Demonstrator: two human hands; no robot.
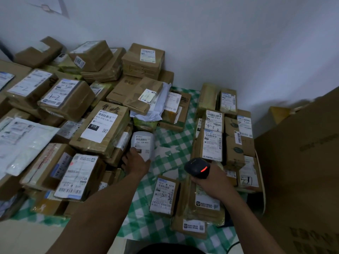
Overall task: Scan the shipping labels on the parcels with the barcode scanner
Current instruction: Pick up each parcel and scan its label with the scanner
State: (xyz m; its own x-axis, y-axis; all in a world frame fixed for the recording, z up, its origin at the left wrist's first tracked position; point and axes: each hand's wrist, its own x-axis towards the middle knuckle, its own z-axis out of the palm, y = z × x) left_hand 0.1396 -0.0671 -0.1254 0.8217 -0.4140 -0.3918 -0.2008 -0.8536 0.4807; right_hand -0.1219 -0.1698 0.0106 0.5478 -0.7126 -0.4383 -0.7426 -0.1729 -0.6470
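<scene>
Right grip [209,178] is curling round scanner [197,167] handle, holding it over cloth [170,143]. Scanner's black w/ red strip glowing on its head. Left grip [136,163] is pinching small parcel [144,143] at its lower edge, thumb on the front. Parcel's sitting just beside L box pile [102,123], at edge of cloth's bare patch; can't tell if resting or lifted. It's a grey-white soft bag w/ rounded top, white label [141,142] facing camera, reading "231 239 K01" & black block "231". R box stack [212,143] is standing just beyond scanner.
</scene>
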